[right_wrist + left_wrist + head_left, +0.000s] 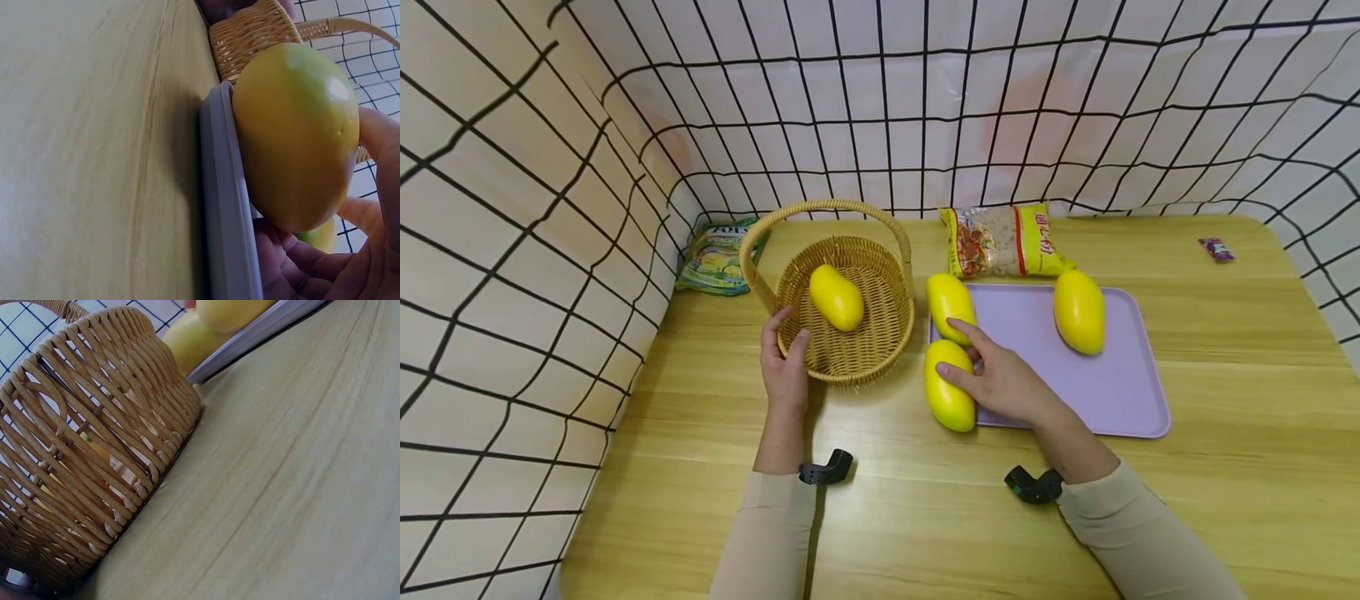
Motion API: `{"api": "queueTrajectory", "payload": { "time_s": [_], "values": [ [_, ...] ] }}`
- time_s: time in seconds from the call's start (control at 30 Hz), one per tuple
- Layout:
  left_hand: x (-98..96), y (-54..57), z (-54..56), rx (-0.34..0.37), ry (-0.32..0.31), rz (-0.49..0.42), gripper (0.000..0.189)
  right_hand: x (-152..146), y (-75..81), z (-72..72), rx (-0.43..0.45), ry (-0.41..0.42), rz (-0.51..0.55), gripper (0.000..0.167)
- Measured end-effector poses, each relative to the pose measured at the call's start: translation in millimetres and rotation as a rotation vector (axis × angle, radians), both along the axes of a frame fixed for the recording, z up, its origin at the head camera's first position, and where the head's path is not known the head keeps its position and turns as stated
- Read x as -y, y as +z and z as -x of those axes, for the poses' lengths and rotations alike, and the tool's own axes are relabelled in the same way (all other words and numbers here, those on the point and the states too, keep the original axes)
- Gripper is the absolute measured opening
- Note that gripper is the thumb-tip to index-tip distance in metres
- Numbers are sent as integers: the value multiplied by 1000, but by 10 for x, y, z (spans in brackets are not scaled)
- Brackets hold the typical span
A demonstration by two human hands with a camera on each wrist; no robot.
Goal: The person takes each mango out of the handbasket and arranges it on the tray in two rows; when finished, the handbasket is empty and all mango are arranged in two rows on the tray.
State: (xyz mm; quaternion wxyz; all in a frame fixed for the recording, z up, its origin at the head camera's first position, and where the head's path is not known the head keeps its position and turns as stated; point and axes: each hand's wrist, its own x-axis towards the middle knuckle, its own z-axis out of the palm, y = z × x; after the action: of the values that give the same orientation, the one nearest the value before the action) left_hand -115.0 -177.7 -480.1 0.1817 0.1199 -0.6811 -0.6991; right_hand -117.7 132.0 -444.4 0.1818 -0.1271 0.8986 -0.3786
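Observation:
A round wicker basket (898, 333) with a tall arched handle stands at the left, one yellow mango (837, 298) inside it. My left hand (784, 362) holds its near left rim, thumb over the edge; in the left wrist view, the woven basket wall (119, 425) hides most of that hand. At the left edge of the lilac tray (1105, 400), my right hand (1003, 379) grips the nearer mango (297, 137) between thumb and fingers. Its index finger lies along a second mango (946, 296) just behind. Another mango (1080, 312) rests at the tray's far right.
Behind the tray lies a yellow-and-clear food packet (996, 242). A green bag (715, 260) sits behind the basket at the left, and a small purple packet (1217, 249) at the far right. Grid-patterned cloth (880, 100) walls the wooden table (895, 517).

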Motion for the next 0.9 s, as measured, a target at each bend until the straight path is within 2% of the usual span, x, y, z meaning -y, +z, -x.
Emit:
{"api": "queueTrajectory", "payload": {
  "time_s": [0.23, 0.4, 0.57, 0.67, 0.9],
  "values": [
    [-5, 4, -1, -15, 1, 2, 45, -30, 21, 4, -20, 6, -36, 80],
    [-2, -4, 0, -2, 8, 8, 45, -59, 83, -3, -52, -2, -63, 81],
    [-1, 4, 2, 5, 5, 0, 45, -110, 115, 34, -168, -122, -85, 76],
    [1, 2, 2, 3, 0, -5, 45, -127, 85, 82, -215, -206, -59, 67],
    [4, 7, -4, 4, -3, 4, 45, -132, -49, 188, -191, -285, 48, 49]
  ]
}}
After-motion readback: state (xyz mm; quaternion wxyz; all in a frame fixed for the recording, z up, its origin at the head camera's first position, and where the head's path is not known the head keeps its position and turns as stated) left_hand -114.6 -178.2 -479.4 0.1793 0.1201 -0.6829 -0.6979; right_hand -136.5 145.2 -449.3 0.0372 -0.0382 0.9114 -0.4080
